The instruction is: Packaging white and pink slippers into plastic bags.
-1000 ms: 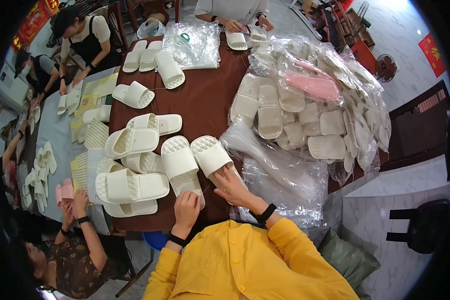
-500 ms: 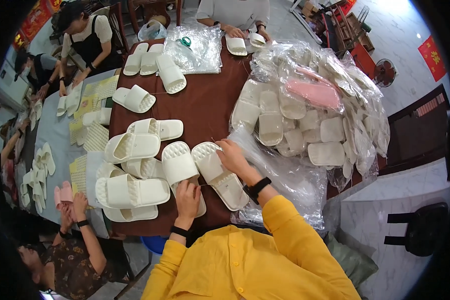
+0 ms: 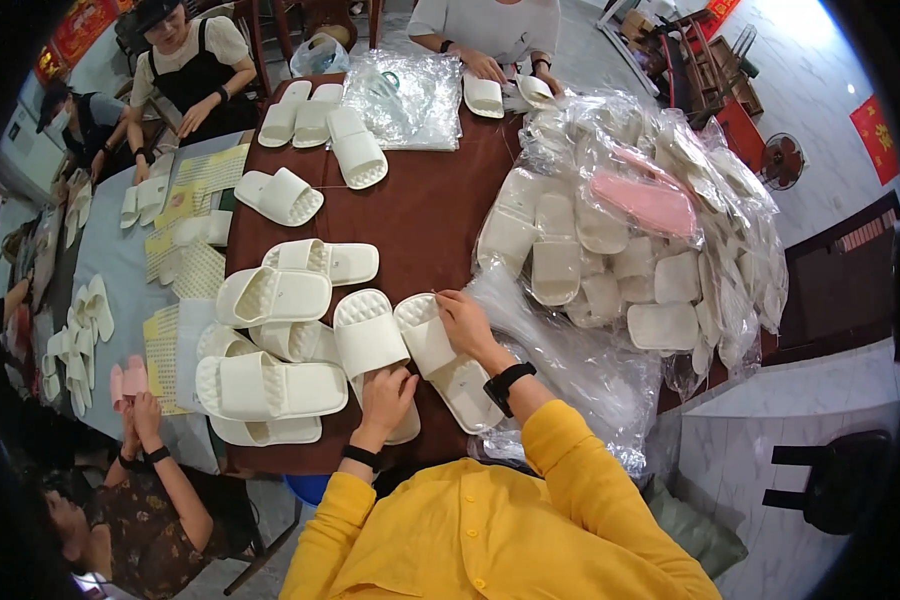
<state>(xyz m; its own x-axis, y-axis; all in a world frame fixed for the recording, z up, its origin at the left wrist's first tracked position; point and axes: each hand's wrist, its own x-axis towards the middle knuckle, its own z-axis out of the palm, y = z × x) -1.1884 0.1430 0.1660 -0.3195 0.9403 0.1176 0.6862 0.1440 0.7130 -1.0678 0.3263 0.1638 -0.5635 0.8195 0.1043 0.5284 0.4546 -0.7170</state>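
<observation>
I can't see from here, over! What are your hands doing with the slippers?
Left hand flat on one white slipper. Right hand on the slipper beside it. Clear plastic bags crowd the right side.

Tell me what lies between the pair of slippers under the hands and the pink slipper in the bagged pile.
In the head view, clear plastic bags and bagged white slippers lie between the pair of slippers and the pink slipper.

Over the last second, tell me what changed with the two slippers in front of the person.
The right hand slid up the right slipper from its near end to its far end, uncovering the sole. The left hand stayed on the near end of the left slipper. Both slippers stayed side by side on the brown table.
</observation>
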